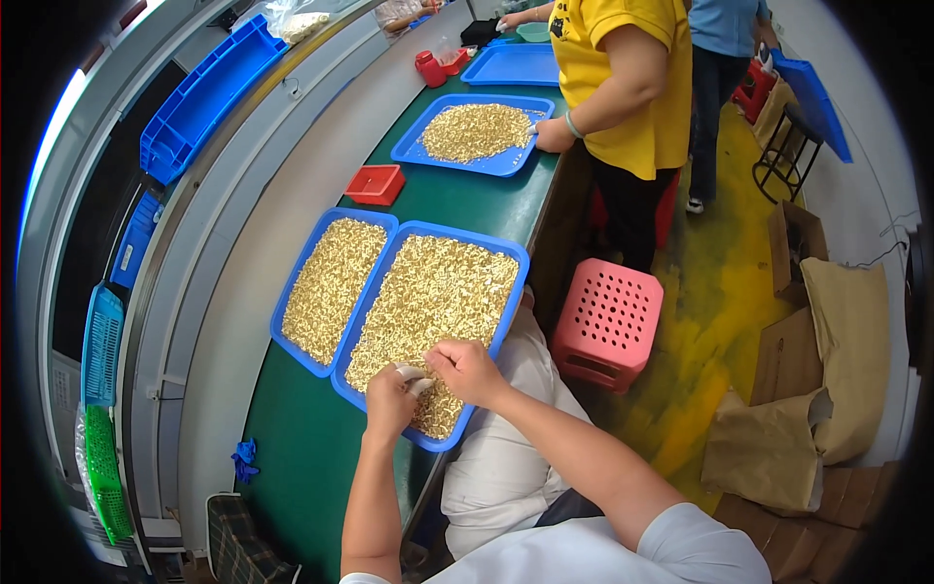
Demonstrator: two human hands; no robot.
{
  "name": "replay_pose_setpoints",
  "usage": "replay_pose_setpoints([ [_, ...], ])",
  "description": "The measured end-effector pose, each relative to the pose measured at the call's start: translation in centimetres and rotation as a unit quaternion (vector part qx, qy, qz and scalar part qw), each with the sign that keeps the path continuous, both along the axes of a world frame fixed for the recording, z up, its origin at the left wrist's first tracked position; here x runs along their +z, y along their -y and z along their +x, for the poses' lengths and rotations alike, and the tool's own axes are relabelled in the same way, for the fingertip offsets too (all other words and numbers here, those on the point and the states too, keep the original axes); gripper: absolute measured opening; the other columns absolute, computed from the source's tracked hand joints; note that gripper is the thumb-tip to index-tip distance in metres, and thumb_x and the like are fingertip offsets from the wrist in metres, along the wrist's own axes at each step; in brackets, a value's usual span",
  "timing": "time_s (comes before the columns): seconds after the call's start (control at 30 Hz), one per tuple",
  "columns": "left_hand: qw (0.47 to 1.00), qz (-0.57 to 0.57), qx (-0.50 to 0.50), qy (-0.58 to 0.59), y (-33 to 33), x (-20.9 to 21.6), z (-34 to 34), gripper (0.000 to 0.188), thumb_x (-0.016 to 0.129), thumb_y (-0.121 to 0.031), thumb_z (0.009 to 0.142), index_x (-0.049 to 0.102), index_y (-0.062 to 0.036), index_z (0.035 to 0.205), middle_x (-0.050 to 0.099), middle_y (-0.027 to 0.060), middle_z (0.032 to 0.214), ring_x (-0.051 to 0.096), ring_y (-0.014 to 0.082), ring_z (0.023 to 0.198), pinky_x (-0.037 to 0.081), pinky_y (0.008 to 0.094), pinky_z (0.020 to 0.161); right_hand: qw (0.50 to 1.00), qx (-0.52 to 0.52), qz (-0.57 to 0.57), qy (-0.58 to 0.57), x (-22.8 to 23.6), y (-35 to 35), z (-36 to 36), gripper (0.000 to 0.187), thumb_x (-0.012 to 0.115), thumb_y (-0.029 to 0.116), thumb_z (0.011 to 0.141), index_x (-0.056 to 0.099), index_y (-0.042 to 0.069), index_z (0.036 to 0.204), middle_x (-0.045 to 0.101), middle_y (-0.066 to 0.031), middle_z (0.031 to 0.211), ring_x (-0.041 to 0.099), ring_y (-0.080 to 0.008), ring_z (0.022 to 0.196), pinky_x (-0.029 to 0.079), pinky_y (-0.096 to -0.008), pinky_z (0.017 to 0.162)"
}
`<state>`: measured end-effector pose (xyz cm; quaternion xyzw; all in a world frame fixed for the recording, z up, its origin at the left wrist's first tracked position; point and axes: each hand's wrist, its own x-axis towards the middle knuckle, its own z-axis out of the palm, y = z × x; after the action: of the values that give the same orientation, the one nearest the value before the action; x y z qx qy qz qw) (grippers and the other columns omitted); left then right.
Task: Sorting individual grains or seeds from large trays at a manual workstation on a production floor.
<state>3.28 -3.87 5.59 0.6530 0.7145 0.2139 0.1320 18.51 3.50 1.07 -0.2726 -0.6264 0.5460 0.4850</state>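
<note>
Both my hands are close together over the near end of a blue tray [519, 255] spread with many small gold-coloured metal pieces [438, 292]. My left hand [391, 401] is curled closed, with white coverings on some fingertips. My right hand [469, 372] is closed in a pinch just right of it. Whatever lies between the fingers is too small to make out. A narrower blue tray [282, 310], touching the first on its left, holds more gold pieces [336, 282].
On the green table [292, 428] are a red bin [376, 185], a farther blue tray [413, 156] of gold pieces and a blue glove [244, 459]. A person in yellow [623, 88] stands at that tray. A pink stool [613, 307] and brown paper sacks [764, 448] are at right.
</note>
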Motion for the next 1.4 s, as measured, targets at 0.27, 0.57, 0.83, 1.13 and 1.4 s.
replay_pose_setpoints([
  [0.27, 0.898, 0.046, 0.125, 0.419, 0.4, -1.6, -1.8, 0.015, 0.073, 0.003, 0.084, 0.071, 0.0012, 0.099, 0.071, 0.006, 0.089, 0.066, 0.0132, 0.078, 0.053, 0.0262, 0.071, 1.0, 0.006, -0.005, 0.0, 0.2, 0.1, 0.0, 0.031, 0.062, 0.019, 0.095, 0.055, -0.001, 0.072, 0.052, -0.0162, 0.061, 0.05, -0.0277, 0.053, 0.04, -0.0391, 0.053],
  [0.57, 0.835, 0.073, 0.107, 0.535, 0.5, -1.3, -1.6, 0.017, 0.069, 0.007, 0.085, 0.069, -0.0007, 0.1, 0.071, 0.0077, 0.09, 0.067, 0.0154, 0.079, 0.055, 0.0272, 0.073, 0.999, 0.022, 0.008, 0.027, 0.4, 0.0, 0.4, 0.03, 0.063, 0.019, 0.094, 0.056, -0.001, 0.072, 0.054, -0.0168, 0.062, 0.052, -0.0269, 0.053, 0.041, -0.0384, 0.053],
  [0.83, 0.857, 0.073, 0.131, 0.492, 0.5, -0.1, -0.7, 0.009, 0.071, 0.005, 0.085, 0.069, 0.0008, 0.093, 0.071, 0.0083, 0.086, 0.068, 0.0158, 0.076, 0.055, 0.0274, 0.071, 0.999, 0.029, 0.013, 0.039, -0.7, 0.0, -0.1, 0.027, 0.062, 0.016, 0.094, 0.06, -0.001, 0.075, 0.053, -0.0085, 0.059, 0.048, -0.0135, 0.055, 0.04, -0.0326, 0.052],
  [1.13, 0.927, 0.008, 0.041, 0.372, 0.3, -1.6, -1.3, 0.019, 0.063, -0.017, 0.098, 0.071, 0.0007, 0.1, 0.071, 0.0058, 0.088, 0.066, 0.013, 0.078, 0.053, 0.0263, 0.07, 0.998, 0.047, -0.016, 0.038, -0.8, -0.2, 0.2, 0.02, 0.064, 0.015, 0.094, 0.066, -0.001, 0.081, 0.06, -0.0072, 0.062, 0.054, -0.011, 0.056, 0.042, -0.0296, 0.053],
  [1.4, 0.909, 0.02, 0.007, 0.416, 0.7, -0.6, 0.0, 0.023, 0.07, -0.002, 0.089, 0.068, 0.0014, 0.111, 0.072, 0.0062, 0.099, 0.067, 0.0116, 0.089, 0.054, 0.0263, 0.079, 0.995, 0.074, 0.006, 0.072, -0.8, -0.4, 0.7, 0.026, 0.06, 0.015, 0.098, 0.064, -0.001, 0.077, 0.06, -0.001, 0.065, 0.053, -0.0058, 0.059, 0.041, -0.0232, 0.053],
])
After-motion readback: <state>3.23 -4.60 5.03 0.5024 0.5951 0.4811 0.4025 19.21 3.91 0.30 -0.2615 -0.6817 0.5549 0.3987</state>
